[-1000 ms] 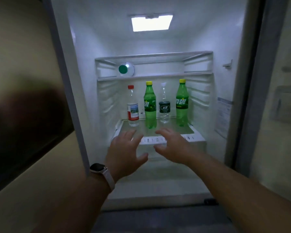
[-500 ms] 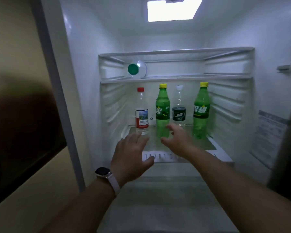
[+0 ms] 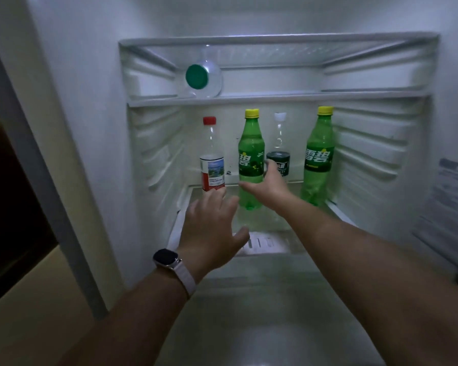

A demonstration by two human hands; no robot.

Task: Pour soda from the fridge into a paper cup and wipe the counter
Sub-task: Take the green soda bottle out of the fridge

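Note:
Two green soda bottles with yellow caps stand on the fridge's lower shelf (image 3: 339,207). The left soda bottle (image 3: 250,154) is at the middle, the right soda bottle (image 3: 318,157) stands further right. My right hand (image 3: 269,182) reaches to the left bottle with spread fingers, index finger at its label's right edge and thumb across its front; it does not grip it. My left hand (image 3: 212,228), with a watch on the wrist, hovers open in front of the shelf, lower left of that bottle.
A clear bottle with a red cap (image 3: 212,157) stands left of the soda. A clear bottle with a white cap and dark label (image 3: 278,146) stands behind, between the sodas. A bottle with a green cap (image 3: 200,76) lies on the upper shelf. The fridge door frame (image 3: 50,180) runs down the left.
Both hands have moved forward into the fridge and the view has come closer. My right hand has reached the left soda bottle; my left hand is nearer the shelf's front.

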